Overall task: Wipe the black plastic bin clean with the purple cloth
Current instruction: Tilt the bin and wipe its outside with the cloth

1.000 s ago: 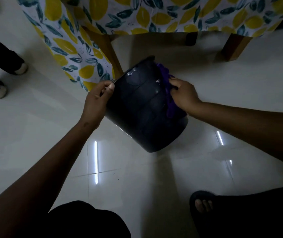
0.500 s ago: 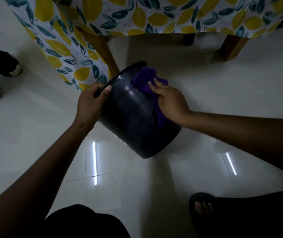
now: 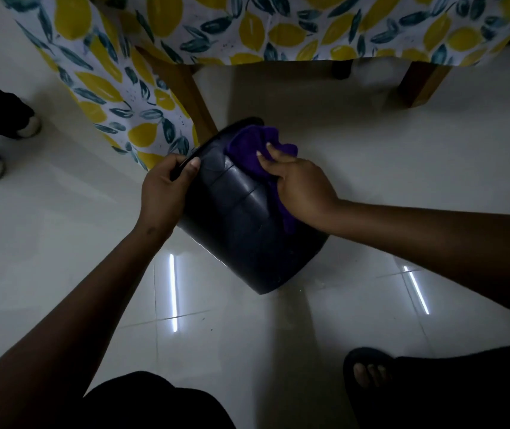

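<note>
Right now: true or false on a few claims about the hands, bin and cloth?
1. The left hand grips the bin at its rim. True.
2. The bin stands upright. False: it is tilted, with its mouth facing away from the person.
3. The right hand presses the cloth against the bin's outer wall. True.
4. The cloth is bunched inside the bin. False: it lies on the outside, near the rim.
</note>
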